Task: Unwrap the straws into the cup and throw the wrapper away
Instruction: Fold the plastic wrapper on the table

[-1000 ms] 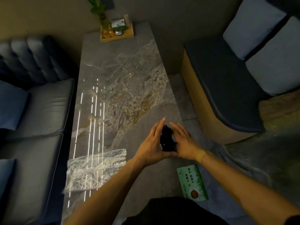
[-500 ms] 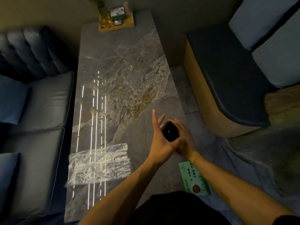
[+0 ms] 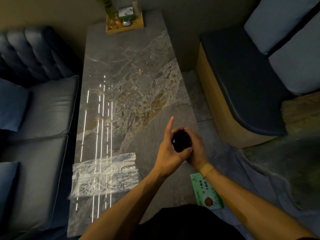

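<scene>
Both hands meet over the right side of the marble table (image 3: 131, 70), wrapped around a dark, roundish object (image 3: 181, 142) whose nature is unclear in the dim light; it may be a bundle of black straws seen end-on. My left hand (image 3: 170, 151) cups it from the left, index finger pointing up and away. My right hand (image 3: 197, 148) grips it from the right and below. A clear crinkled plastic wrapper (image 3: 104, 174) lies flat on the table to the left of my hands. No cup is visible.
A wooden tray (image 3: 125, 26) with a plant and small items sits at the table's far end. A green printed card (image 3: 207, 191) lies at the near right edge. Dark sofas flank the table left (image 3: 34, 135) and right (image 3: 242, 80).
The hands have closed tighter round the dark object, turning it from upright between flat palms to end-on. The left index finger stays raised.
</scene>
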Demonstrator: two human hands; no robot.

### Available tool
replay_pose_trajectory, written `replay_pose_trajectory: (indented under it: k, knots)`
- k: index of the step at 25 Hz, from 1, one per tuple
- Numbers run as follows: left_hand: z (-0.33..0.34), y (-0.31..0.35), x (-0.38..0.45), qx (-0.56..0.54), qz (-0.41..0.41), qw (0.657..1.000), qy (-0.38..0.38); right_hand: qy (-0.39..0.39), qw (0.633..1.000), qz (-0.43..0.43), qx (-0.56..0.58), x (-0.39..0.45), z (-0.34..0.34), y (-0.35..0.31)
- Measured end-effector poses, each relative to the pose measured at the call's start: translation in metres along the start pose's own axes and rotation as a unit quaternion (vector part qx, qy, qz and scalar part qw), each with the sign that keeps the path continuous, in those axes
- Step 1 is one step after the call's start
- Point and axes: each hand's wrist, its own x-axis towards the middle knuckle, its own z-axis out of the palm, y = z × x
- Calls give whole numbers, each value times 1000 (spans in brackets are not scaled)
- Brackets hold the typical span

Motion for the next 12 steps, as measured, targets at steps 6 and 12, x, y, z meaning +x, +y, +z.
replay_pose_trajectory:
  k: [6, 12]
  knots:
    - [-2, -11, -4, -3, -61, 998, -26, -30, 995, -4, -90, -8, 3, 12]
    - [5, -3, -5, 3, -51, 998, -29, -12, 990, -17, -140, -5, 7, 14]
